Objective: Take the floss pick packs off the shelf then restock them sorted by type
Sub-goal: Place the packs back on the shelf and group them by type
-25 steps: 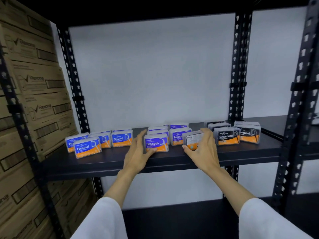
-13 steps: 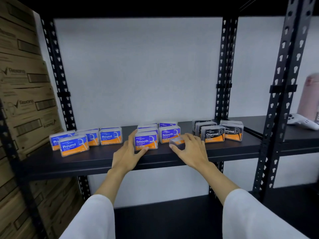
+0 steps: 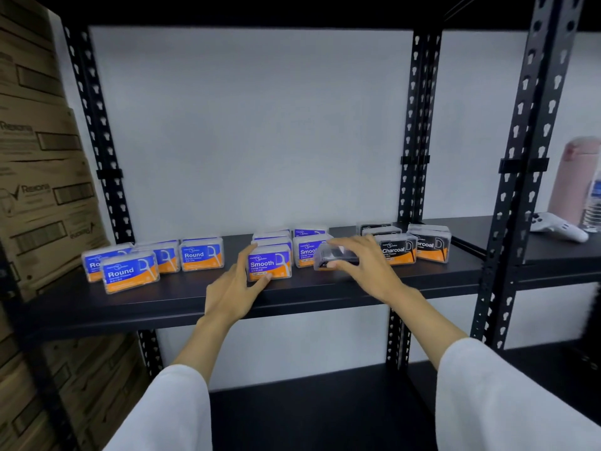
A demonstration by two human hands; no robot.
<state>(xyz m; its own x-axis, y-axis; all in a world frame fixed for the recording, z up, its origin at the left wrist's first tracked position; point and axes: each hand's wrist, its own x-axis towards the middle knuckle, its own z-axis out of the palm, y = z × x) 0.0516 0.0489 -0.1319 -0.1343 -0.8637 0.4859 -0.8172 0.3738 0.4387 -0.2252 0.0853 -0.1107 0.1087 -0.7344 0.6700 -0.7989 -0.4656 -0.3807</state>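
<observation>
Nearest: two white sleeves, forearms reaching up to the black shelf (image 3: 182, 307).

Left hand (image 3: 232, 292) at the front Smooth pack (image 3: 269, 262): thumb on its lower front edge, fingers on its left side and top corner, closed around the pack, which stands upright on the shelf board.

Right hand (image 3: 364, 266) clamped on a clear pack (image 3: 335, 255) with dark contents, tilted, its label turned away; thumb under, fingers over the top. Held in front of the second Smooth pack (image 3: 308, 250), between the Smooth and Charcoal groups. Whether touching the board: cannot tell.

Left on the shelf: Round packs (image 3: 130, 275), four visible, upright, in a loose cluster.

Centre: further Smooth packs stacked behind the front two.

Right: Charcoal packs (image 3: 397, 252), two upright in front, more behind.

Contents of the sealed packs not discernible.

Far left: stacked cardboard cartons (image 3: 39, 190). Adjacent bay, right: white controller (image 3: 559, 226), pink bottle (image 3: 574, 180).
</observation>
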